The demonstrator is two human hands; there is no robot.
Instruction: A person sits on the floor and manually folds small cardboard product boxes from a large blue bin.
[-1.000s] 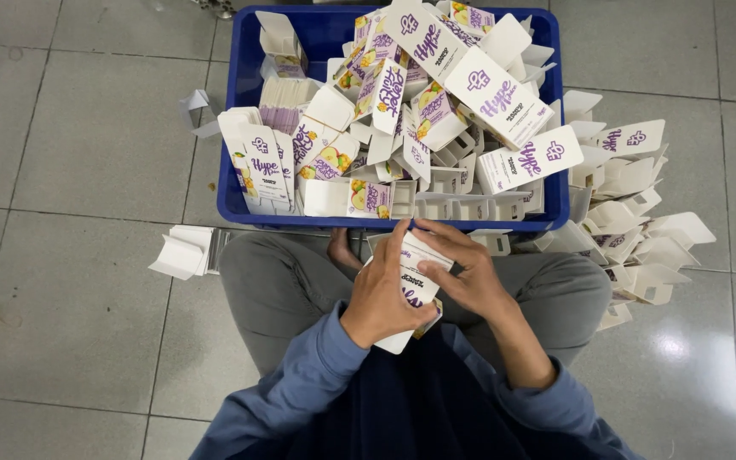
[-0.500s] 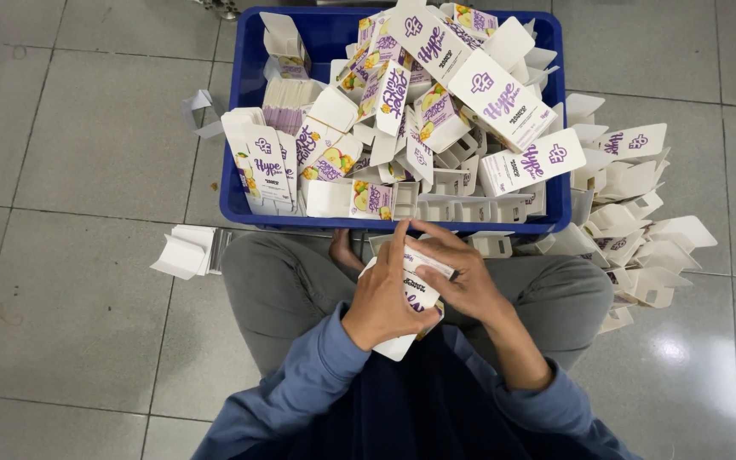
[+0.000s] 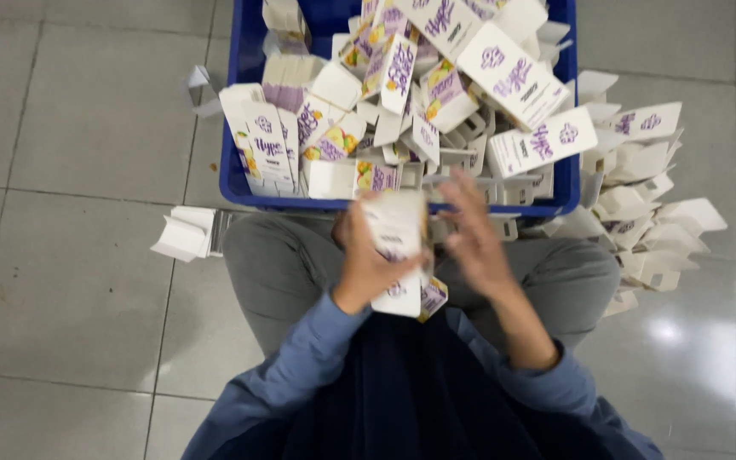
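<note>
**Ana:** Grey floor tiles all round, and right up against the seated person's knees sits a blue crate, heaped well over its rim with small white-and-purple cartons.

**Ben:** Parked that close so everything is within arm's reach, I'd say. Now the hands, both raised over the lap.

**Ana:** Left hand is wrapped around a folded carton, fingers closed on its side, holding it upright just in front of the crate's near wall. That grip steadies the body of the box so the other hand has something firm to work against.

**Ben:** And the right hand?

**Ana:** Blurred, fingers spread and loose, just beside the carton's right edge. I can't tell if it's touching the card; it isn't clasping anything.

**Ben:** Carton's lower end hangs past the left wrist, a yellow-printed flap showing at the bottom.

**Ana:** Off to the right of the crate, a pile of white carton pieces is spread on the floor near the person's right knee. Looks like a deliberate side heap, kept apart from the crate's load.

**Ben:** One more bit of folded white card lies on the tiles to the left, next to the left thigh, on its own.
</note>
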